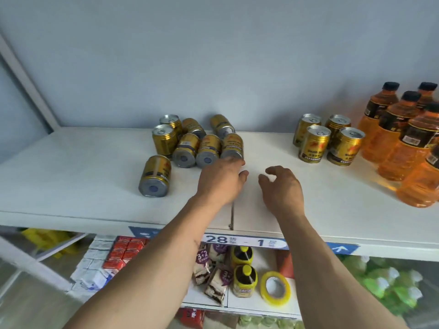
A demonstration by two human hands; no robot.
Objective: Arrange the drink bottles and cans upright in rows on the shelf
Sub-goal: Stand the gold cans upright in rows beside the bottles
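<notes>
Several gold cans [193, 148] lie on their sides in a loose heap at the middle left of the white shelf [95, 186]; one lying can [155, 175] sits apart, nearer the front. Two cans [165, 138] at the heap's back left stand upright. Several gold cans [329, 141] stand upright in rows to the right. Beside them stand several orange drink bottles [403, 138] with black caps. My left hand [222, 179] reaches over the shelf, its fingertips touching the rightmost lying can [232, 144]. My right hand [282, 188] hovers beside it, fingers curled and apart, holding nothing.
A grey wall backs the shelf, and a white upright post [26, 79] stands at the left. Below the shelf edge with its price label [244, 241] are red cartons, snack packs, yellow-capped bottles [244, 269] and a roll of yellow tape [275, 288].
</notes>
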